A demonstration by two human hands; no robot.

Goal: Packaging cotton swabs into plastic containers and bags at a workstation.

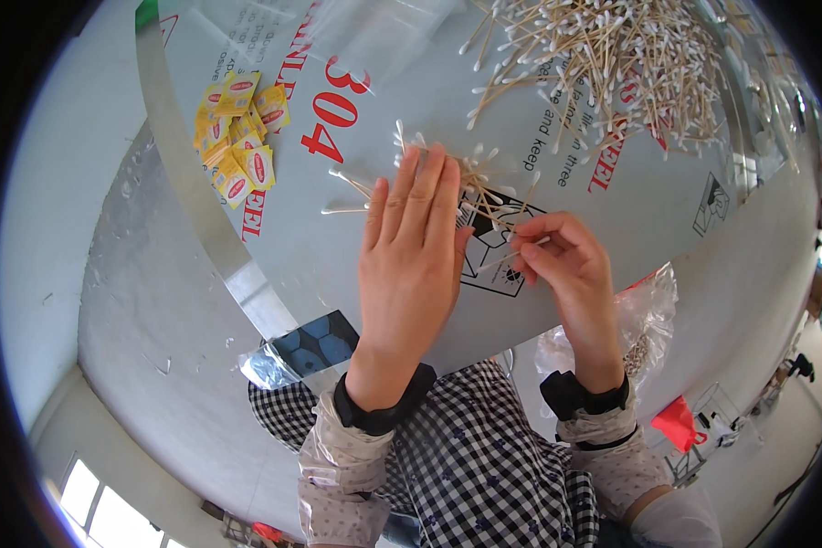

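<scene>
My left hand (406, 251) lies flat, fingers stretched out together, over a small bunch of cotton swabs (484, 187). Swab tips stick out on both sides of it, and its palm hides the middle of the bunch. Just to the right, my right hand (571, 265) pinches a cotton swab (500, 262) between thumb and fingers. Other swab ends lie close to those fingertips, and I cannot tell whether more than one is held. At the far right a large loose heap of cotton swabs (612, 68) spreads over the grey printed table surface (338, 247).
Small yellow packets (237, 137) are piled at the left near the table's metal edge strip (210, 215). Clear plastic bags (365, 32) lie at the back. A blue-black patterned packet (315, 345) sits at the front left edge. Right of my right forearm is a clear bag (653, 320).
</scene>
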